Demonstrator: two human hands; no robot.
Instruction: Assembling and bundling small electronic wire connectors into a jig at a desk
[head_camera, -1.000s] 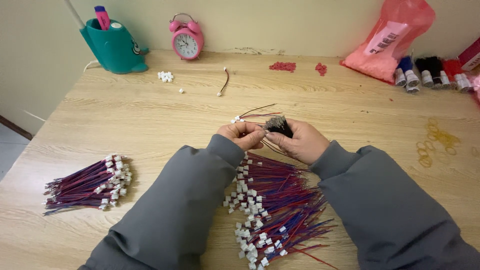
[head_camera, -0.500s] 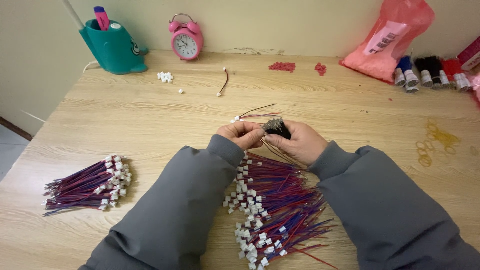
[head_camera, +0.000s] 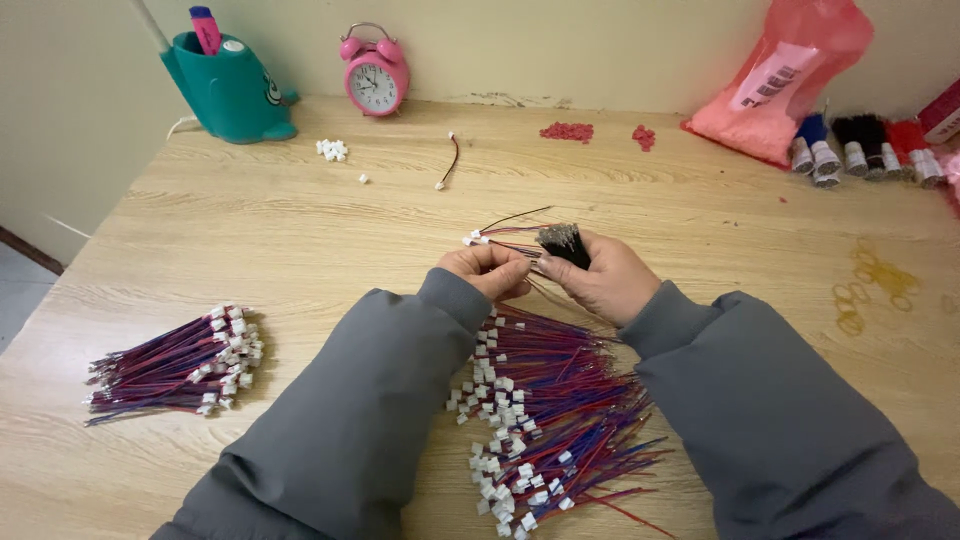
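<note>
- Together, left hand (head_camera: 487, 270) pinches thin red-and-blue wires (head_camera: 500, 236) with white connectors.
- Right hand (head_camera: 600, 280) is closed around a dark bundle (head_camera: 563, 242), touching those wires.

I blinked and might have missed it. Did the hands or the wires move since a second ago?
Almost nothing moved. The left hand still pinches a few wires, and the right hand still grips the dark bundle. The loose wire pile and side bundle lie as before.
</note>
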